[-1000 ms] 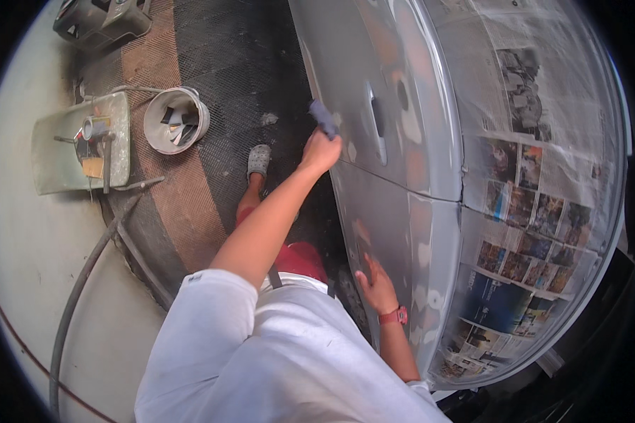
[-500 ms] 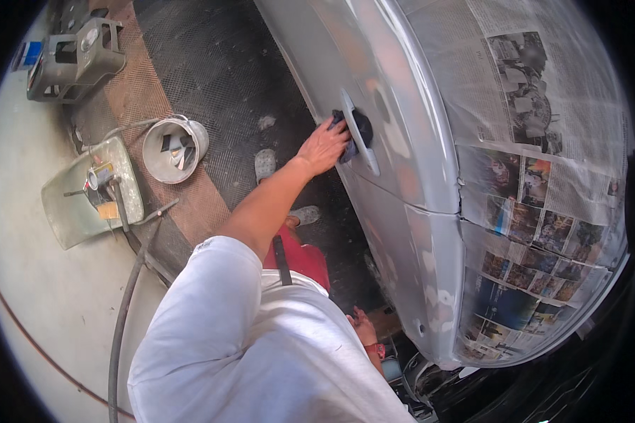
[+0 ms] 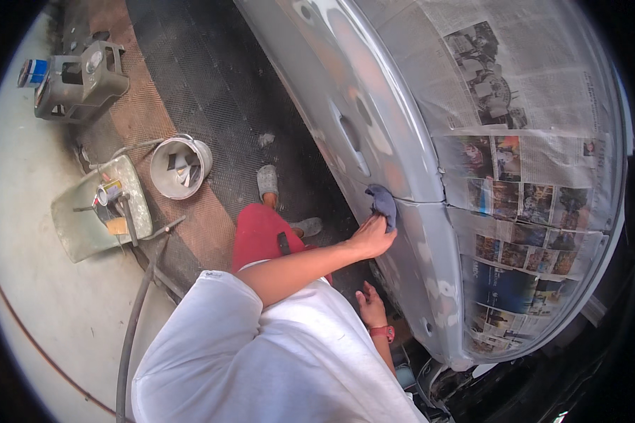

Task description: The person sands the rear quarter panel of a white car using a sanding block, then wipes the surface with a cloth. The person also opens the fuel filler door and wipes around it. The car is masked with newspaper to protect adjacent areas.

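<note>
My left hand point(image 3: 374, 238), its arm stretched across my body, grips a dark blue-grey cloth point(image 3: 383, 203). The cloth lies against the grey car side point(image 3: 409, 236), just below the seam between two panels. Above it on the door is a pull handle point(image 3: 353, 143), and patches of a different tone show on the painted surface. Lower down, my right hand point(image 3: 372, 307), with a red watch point(image 3: 384, 331) on its wrist, hangs beside the car with fingers loosely apart and nothing in them.
Newspaper sheets point(image 3: 529, 158) cover the car's windows. To the left stand a white bucket point(image 3: 206, 158) with scraps inside, a translucent tub point(image 3: 70, 225) holding a can, and a grey stool point(image 3: 85, 81). A hose point(image 3: 130, 331) runs along the floor beside the patterned mat point(image 3: 183, 77).
My left hand has moved from the door handle down past the panel seam, taking the cloth along. The right hand now shows more fully, its fingers apart.
</note>
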